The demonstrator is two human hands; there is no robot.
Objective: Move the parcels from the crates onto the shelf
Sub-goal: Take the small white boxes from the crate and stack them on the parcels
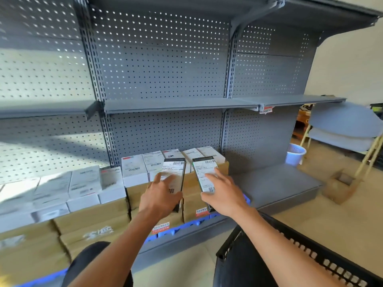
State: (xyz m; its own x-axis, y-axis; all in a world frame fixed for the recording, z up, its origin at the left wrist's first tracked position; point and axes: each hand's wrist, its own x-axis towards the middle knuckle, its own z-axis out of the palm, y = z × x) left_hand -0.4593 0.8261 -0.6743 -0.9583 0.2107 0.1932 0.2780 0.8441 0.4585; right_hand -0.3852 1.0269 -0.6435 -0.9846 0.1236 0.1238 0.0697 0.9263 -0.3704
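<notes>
My left hand [159,196] grips a long black parcel with a white barcode label [175,169], its far end pointing at the shelf. Beside it, my right hand [224,196] holds a second black labelled parcel [204,169] the same way. Both parcels hover over the brown cartons [192,201] and white boxes [134,169] stacked on the grey bottom shelf [275,183]. A black crate [310,251] sits at the lower right under my right forearm; I cannot see what is inside it.
A blue crate edge [186,225] shows under the cartons. The middle shelf board [176,104] and the pegboard back rise above. Right of the shelving stand a pale blue bin [295,154], an open cardboard box [339,186] and a grey chair [344,125].
</notes>
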